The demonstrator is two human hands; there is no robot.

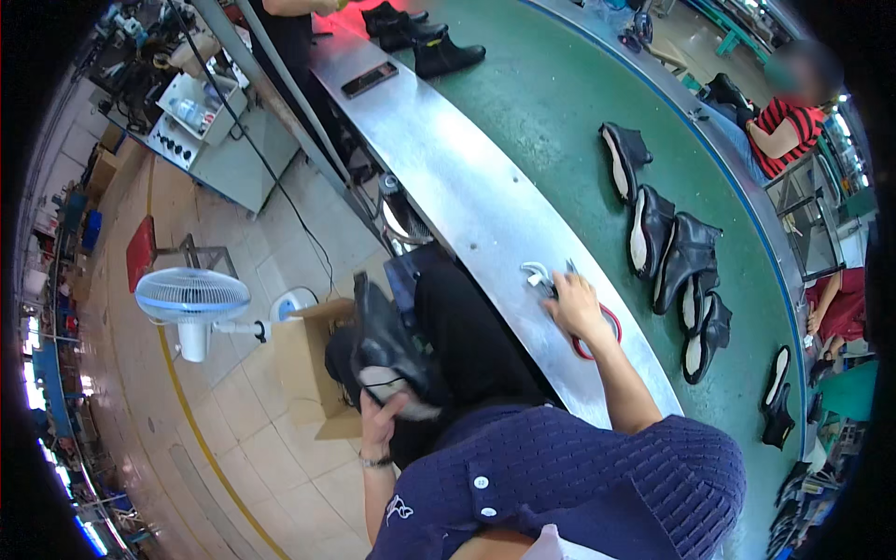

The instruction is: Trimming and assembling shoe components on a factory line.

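Observation:
My left hand [381, 422] grips a black leather ankle boot [381, 327] near its pale sole, holding it over my lap. A thin dark cord or band crosses the boot by my fingers. My right hand [575, 304] reaches onto the metal ledge, fingers bent and apart over small tools. Beside its fingertips lies a curved metal piece with a white part [535, 273]. A red loop [609, 329], perhaps a tool handle, shows by the wrist. Whatever lies under the palm is hidden.
Several black boots [689, 257] lie on the green conveyor belt [560, 140] beyond the ledge [448, 140]; more boots [448, 56] stand farther up. A phone [370, 79] rests on the ledge. An open cardboard box [313, 369] and a fan [193, 297] are at left. Co-workers [789, 140] sit across.

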